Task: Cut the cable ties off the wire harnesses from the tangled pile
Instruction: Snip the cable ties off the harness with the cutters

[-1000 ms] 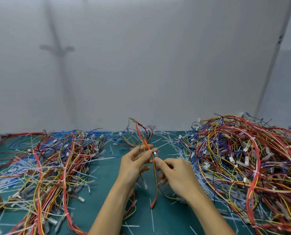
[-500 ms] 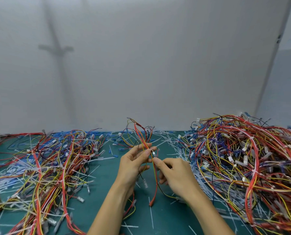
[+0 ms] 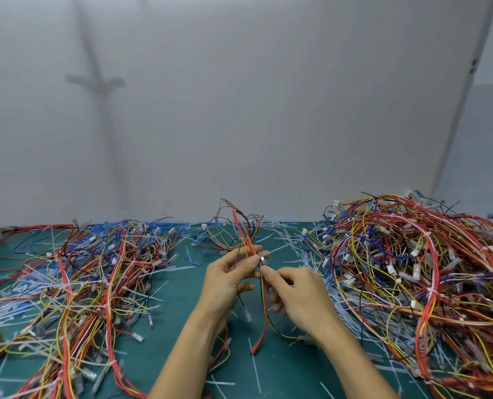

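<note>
Hanging between both hands above the middle of the desk (image 3: 187, 295), the wire harness (image 3: 246, 236) is a thin bundle of red, yellow, orange and dark leads. Its loops fan upward past the fingers and its loose tails droop down to the green surface. It looks very light and limp. It should flop wherever it is unsupported, so the sensible place to take it is close on either side of the tie, keeping that short stretch taut.

The left hand (image 3: 228, 280) has a pinching grip on the bundle, between thumb and nearly straight fingers. The right hand (image 3: 299, 295) pinches the wires with its fingertips just below. A small silvery piece (image 3: 264, 259) sits at the meeting point; whether it is a blade or a fitting cannot be told.

The tangled pile (image 3: 417, 269) rises at the right. A flatter heap of harnesses (image 3: 95, 269) spreads at the left, and white and blue tie scraps (image 3: 285, 243) litter the space between them.
</note>
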A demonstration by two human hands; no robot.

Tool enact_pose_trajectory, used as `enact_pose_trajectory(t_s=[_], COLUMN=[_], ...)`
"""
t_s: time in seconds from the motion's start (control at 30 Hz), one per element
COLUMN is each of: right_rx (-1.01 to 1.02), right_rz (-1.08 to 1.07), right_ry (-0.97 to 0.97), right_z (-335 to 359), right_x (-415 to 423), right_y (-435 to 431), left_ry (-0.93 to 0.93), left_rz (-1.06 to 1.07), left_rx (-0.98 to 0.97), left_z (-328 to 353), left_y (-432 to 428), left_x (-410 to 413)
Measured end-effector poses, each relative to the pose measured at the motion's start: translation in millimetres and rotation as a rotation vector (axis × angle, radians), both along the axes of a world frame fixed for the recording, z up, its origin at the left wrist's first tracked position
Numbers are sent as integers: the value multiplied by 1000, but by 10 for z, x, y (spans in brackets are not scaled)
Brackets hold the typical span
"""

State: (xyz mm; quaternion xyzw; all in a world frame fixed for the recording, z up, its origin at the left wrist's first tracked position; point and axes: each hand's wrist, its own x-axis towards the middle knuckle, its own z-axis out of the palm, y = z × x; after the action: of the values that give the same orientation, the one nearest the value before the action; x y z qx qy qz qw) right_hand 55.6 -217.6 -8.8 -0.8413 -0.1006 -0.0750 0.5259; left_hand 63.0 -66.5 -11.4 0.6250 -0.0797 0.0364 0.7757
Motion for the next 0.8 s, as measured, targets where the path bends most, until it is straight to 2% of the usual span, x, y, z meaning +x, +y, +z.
enact_pose_trajectory(t_s=[0.8], right_rx=[-123], right_rz=[-40], right_ry=[-194], right_z=[-22], right_x=[-10], right_y=[-15], left_ry=[13], left_rz=[29], left_rx=[0], left_z=[41], left_y=[-10], left_x=[-21])
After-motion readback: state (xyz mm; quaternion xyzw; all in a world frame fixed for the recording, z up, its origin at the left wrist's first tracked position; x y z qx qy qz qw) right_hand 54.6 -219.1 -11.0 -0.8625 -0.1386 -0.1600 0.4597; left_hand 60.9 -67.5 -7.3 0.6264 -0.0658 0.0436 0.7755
